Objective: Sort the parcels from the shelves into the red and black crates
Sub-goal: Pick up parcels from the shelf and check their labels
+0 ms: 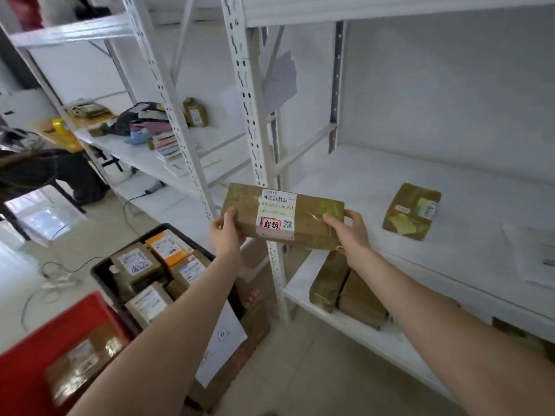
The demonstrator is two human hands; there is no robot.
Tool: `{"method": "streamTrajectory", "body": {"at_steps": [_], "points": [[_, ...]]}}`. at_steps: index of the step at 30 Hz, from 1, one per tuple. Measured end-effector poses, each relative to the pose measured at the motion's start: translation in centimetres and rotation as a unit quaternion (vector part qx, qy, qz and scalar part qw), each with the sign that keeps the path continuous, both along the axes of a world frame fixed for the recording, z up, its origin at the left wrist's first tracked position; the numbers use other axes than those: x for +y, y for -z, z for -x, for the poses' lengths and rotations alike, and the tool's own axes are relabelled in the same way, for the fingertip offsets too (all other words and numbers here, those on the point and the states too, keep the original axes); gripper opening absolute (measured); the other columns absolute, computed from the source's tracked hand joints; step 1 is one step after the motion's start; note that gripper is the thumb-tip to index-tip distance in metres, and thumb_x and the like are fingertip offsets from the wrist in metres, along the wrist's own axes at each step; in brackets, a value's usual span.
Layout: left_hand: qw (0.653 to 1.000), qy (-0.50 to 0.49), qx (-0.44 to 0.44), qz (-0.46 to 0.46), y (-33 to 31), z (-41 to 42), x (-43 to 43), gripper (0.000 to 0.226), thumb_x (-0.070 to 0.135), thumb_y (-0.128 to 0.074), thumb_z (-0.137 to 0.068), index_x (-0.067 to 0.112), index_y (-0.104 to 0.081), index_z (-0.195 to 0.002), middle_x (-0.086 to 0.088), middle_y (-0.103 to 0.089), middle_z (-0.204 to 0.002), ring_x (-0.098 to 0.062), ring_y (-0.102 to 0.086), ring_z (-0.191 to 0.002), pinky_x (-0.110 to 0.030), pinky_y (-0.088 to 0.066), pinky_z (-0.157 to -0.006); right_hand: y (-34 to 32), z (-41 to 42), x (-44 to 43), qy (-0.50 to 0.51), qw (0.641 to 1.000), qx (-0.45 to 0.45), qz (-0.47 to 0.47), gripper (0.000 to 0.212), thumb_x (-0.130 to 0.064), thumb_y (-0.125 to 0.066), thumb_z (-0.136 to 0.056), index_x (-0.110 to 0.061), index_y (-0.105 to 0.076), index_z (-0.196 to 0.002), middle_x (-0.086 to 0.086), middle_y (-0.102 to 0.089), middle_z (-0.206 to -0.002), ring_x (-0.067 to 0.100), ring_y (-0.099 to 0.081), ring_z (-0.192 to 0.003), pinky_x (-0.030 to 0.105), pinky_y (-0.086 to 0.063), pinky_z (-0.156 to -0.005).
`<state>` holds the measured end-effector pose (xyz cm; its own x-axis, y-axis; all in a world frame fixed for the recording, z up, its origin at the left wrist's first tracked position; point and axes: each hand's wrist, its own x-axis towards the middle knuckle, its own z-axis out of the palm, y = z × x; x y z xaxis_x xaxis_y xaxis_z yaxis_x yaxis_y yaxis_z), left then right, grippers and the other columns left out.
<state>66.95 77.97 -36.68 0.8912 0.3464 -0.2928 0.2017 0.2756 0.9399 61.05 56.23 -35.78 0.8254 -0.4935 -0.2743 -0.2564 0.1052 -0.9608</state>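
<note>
1. Red crate [27, 355] sits bottom left with one parcel inside, black crate [99, 271] just behind it, pretty full.
2. Both hands closed around a long brown parcel [312, 219], left hand [226, 235] and right hand [350, 232] at its ends.
3. It's held in front of the white shelf [345, 181]; a smaller parcel [404, 216] lies there.

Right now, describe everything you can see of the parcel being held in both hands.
The held parcel is a long, flat brown box wrapped in glossy clear tape. A white shipping label with a barcode, printed digits and a QR code runs across its top, with a red-edged sticker bearing two characters. It is held roughly level, slightly tilted, in front of the white shelf post. The left hand grips one end, the right hand the other; nothing else touches it.
</note>
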Motion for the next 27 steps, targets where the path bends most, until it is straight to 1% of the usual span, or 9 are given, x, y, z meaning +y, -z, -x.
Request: {"method": "streamTrajectory", "body": {"at_steps": [3,6,9,12,16,19,21,24,27], "points": [[0.998,-0.054,0.027,0.004,1.7,1.7,4.9,0.033,0.04,-0.06,-0.089,0.019,-0.047,-0.111,-0.004,-0.058,-0.105,-0.025,-0.061,-0.1,-0.04,-0.054,-0.089,1.4,-0.3,4.2,-0.067,0.995,0.039,-0.057,0.05,-0.032,-0.07,-0.084,-0.03,-0.045,-0.127,0.001,-0.058,-0.112,0.015,-0.059,-0.087,0.03,-0.05,-0.064],[0.994,-0.095,0.056,-0.01,3.7,3.0,10.1,0.044,0.039,-0.058,-0.091,0.015,-0.047,-0.125,-0.006,-0.055,-0.111,-0.025,-0.059,-0.1,-0.042,-0.055,-0.088,3.4,-1.0,8.7,-0.125,0.987,0.068,-0.073,0.051,-0.026,-0.07,-0.084,-0.026,-0.045,-0.129,0.003,-0.057,-0.111,0.015,-0.057,-0.082,0.027,-0.046,-0.055],[0.99,-0.116,0.08,0.017,5.4,3.6,15.5,0.051,0.04,-0.058,-0.091,0.015,-0.045,-0.133,-0.007,-0.056,-0.114,-0.027,-0.061,-0.104,-0.043,-0.054,-0.089,5.4,-2.5,13.8,-0.158,0.98,0.095,-0.069,0.054,-0.03,-0.072,-0.08,-0.027,-0.048,-0.128,0.005,-0.06,-0.114,0.019,-0.059,-0.088,0.032,-0.052,-0.066],[0.985,-0.139,0.092,0.033,7.0,3.2,21.4,0.057,0.039,-0.063,-0.089,0.013,-0.043,-0.135,-0.008,-0.057,-0.121,-0.026,-0.061,-0.106,-0.037,-0.055,-0.085,6.9,-4.4,19.6,-0.192,0.969,0.131,-0.085,0.058,-0.031,-0.073,-0.08,-0.028,-0.046,-0.131,0.004,-0.058,-0.112,0.024,-0.059,-0.093,0.042,-0.055,-0.08],[0.983,-0.113,0.141,0.035,9.2,1.7,28.7,0.067,0.046,-0.069,-0.081,0.009,-0.046,-0.133,-0.007,-0.06,-0.119,-0.021,-0.062,-0.102,-0.028,-0.053,-0.07,9.0,-7.0,28.1,-0.252,0.943,0.181,-0.122,0.062,-0.028,-0.074,-0.08,-0.031,-0.043,-0.134,0.006,-0.058,-0.109,0.028,-0.061,-0.096,0.036,-0.055,-0.066],[0.981,-0.067,0.179,0.037,11.0,0.8,32.7,0.063,0.047,-0.07,-0.081,0.012,-0.05,-0.13,-0.006,-0.061,-0.113,-0.022,-0.062,-0.097,-0.033,-0.054,-0.067,10.5,-8.4,35.2,-0.297,0.919,0.211,-0.148,0.05,-0.025,-0.075,-0.08,-0.026,-0.05,-0.123,0.008,-0.064,-0.098,0.027,-0.066,-0.089,0.04,-0.059,-0.067],[0.977,-0.064,0.192,0.061,12.2,0.3,35.0,0.055,0.04,-0.068,-0.084,0.016,-0.049,-0.129,-0.007,-0.062,-0.113,-0.024,-0.064,-0.09,-0.037,-0.055,-0.068,11.7,-9.0,39.5,-0.338,0.899,0.232,-0.154,0.052,-0.025,-0.077,-0.078,-0.024,-0.05,-0.121,0.012,-0.066,-0.091,0.031,-0.069,-0.084,0.046,-0.059,-0.075],[0.972,-0.085,0.198,0.091,13.3,-0.7,38.9,0.048,0.031,-0.067,-0.086,0.021,-0.048,-0.13,-0.009,-0.061,-0.119,-0.027,-0.064,-0.092,-0.037,-0.055,-0.061,13.5,-9.8,43.8,-0.373,0.872,0.268,-0.168,0.062,-0.027,-0.08,-0.074,-0.024,-0.047,-0.126,0.014,-0.064,-0.106,0.03,-0.068,-0.089,0.041,-0.059,-0.074],[0.978,-0.061,0.192,0.057,14.2,-2.4,41.7,0.045,0.03,-0.066,-0.087,0.025,-0.051,-0.129,-0.006,-0.064,-0.118,-0.029,-0.065,-0.1,-0.035,-0.055,-0.059,14.4,-11.1,45.3,-0.408,0.859,0.282,-0.123,0.059,-0.033,-0.08,-0.075,-0.023,-0.049,-0.124,0.01,-0.06,-0.112,0.028,-0.068,-0.094,0.039,-0.058,-0.081]]}}
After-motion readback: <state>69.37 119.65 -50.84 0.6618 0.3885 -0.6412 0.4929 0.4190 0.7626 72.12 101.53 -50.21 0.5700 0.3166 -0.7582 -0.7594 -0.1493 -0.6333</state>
